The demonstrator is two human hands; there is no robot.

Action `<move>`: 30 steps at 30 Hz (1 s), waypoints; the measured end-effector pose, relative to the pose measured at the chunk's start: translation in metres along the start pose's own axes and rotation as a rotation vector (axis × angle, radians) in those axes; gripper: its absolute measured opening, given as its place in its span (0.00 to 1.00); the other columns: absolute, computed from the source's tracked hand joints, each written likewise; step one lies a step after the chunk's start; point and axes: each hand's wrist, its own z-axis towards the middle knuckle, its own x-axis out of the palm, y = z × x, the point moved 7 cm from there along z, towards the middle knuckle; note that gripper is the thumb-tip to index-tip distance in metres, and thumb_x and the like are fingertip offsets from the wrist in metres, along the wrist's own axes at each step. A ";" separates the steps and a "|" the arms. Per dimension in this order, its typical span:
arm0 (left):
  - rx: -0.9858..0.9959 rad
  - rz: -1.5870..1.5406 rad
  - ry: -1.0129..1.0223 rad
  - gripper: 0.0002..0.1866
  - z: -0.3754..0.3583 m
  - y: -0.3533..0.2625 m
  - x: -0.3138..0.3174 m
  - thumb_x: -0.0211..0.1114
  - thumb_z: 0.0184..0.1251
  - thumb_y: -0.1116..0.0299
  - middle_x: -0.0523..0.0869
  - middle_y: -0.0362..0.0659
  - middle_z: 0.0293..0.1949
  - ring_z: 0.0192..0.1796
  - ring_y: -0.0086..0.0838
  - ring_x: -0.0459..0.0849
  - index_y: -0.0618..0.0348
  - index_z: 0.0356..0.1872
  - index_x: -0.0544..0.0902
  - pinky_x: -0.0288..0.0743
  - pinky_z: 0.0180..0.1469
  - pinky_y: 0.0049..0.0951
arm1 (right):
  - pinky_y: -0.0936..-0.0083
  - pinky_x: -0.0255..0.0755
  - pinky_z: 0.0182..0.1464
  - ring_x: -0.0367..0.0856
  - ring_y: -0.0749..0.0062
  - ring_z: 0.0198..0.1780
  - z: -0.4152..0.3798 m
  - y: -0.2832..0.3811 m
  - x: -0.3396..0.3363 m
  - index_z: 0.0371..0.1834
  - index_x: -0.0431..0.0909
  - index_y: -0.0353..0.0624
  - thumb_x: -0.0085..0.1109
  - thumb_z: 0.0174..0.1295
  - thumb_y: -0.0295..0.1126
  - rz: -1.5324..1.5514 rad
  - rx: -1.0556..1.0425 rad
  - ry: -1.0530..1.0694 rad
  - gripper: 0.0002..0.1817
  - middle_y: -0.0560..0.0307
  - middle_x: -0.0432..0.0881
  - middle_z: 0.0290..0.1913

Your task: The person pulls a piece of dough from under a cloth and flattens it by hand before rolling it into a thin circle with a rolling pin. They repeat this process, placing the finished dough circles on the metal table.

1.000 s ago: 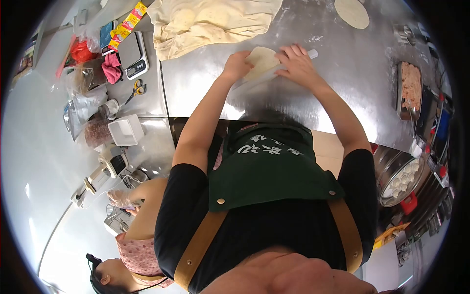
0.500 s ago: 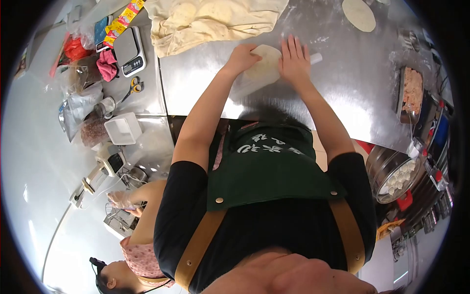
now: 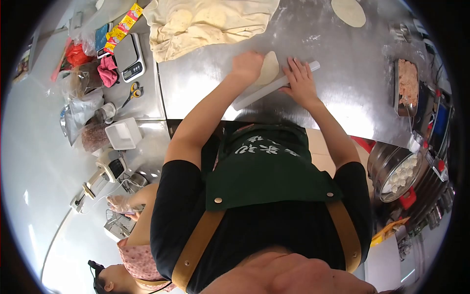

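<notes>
At the middle of the metal table, my left hand (image 3: 247, 66) is closed on the left edge of a thin dough wrapper (image 3: 269, 68), which looks partly raised and tilted. Its fingertips are mostly hidden. Just right of the dough lies a pale rolling pin (image 3: 259, 94), slanting from lower left to upper right. My right hand (image 3: 300, 84) rests flat over the pin's upper part with the fingers stretched out. A cream cloth (image 3: 215, 34) lies beyond my left hand, with rounded dough pieces showing at it. Another flat dough round (image 3: 348, 12) lies at the far right.
A tray of minced filling (image 3: 408, 83) stands at the right edge, above a steamer pot (image 3: 394, 171) with white pieces in it. On the left are a kitchen scale (image 3: 131, 59), scissors (image 3: 132, 93) and a white tub (image 3: 123, 134). A co-worker (image 3: 139, 255) is at lower left.
My left hand has pulled the dough wrapper off the rolling pin and lifted its edge. The pin has come nearer to me, and my right hand has shifted slightly toward me and to the right.
</notes>
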 end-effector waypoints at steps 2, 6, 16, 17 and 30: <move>0.030 -0.120 -0.003 0.15 -0.019 -0.019 -0.022 0.68 0.57 0.65 0.86 0.52 0.43 0.49 0.45 0.84 0.58 0.46 0.83 0.78 0.50 0.42 | 0.52 0.49 0.75 0.62 0.59 0.71 -0.018 -0.006 0.002 0.58 0.74 0.51 0.69 0.52 0.39 0.011 -0.059 0.064 0.28 0.55 0.69 0.64; -0.033 -0.521 0.001 0.17 -0.023 -0.014 -0.055 0.66 0.57 0.67 0.86 0.54 0.43 0.49 0.46 0.84 0.59 0.48 0.83 0.77 0.52 0.43 | 0.55 0.54 0.72 0.69 0.62 0.62 -0.029 -0.014 -0.021 0.48 0.77 0.51 0.70 0.48 0.33 0.077 -0.071 0.106 0.22 0.60 0.75 0.50; 0.006 -0.323 0.095 0.20 -0.001 0.048 0.012 0.66 0.56 0.70 0.86 0.55 0.44 0.49 0.50 0.83 0.58 0.52 0.81 0.77 0.52 0.44 | 0.55 0.57 0.70 0.72 0.58 0.58 0.038 -0.008 -0.020 0.47 0.77 0.47 0.69 0.52 0.38 0.177 -0.173 0.125 0.20 0.57 0.76 0.49; 0.033 -0.327 0.062 0.20 -0.001 0.047 0.009 0.67 0.56 0.70 0.86 0.55 0.44 0.49 0.50 0.83 0.58 0.52 0.81 0.77 0.52 0.44 | 0.54 0.56 0.71 0.70 0.58 0.61 0.044 -0.007 -0.021 0.50 0.77 0.47 0.66 0.55 0.41 0.124 -0.127 0.041 0.21 0.55 0.75 0.53; -0.101 -0.899 0.003 0.17 0.026 0.047 0.013 0.69 0.52 0.66 0.87 0.56 0.42 0.46 0.46 0.86 0.62 0.44 0.86 0.77 0.49 0.38 | 0.48 0.51 0.73 0.58 0.51 0.75 0.076 -0.013 0.016 0.72 0.62 0.40 0.51 0.65 0.43 -0.153 0.238 -0.165 0.32 0.46 0.61 0.75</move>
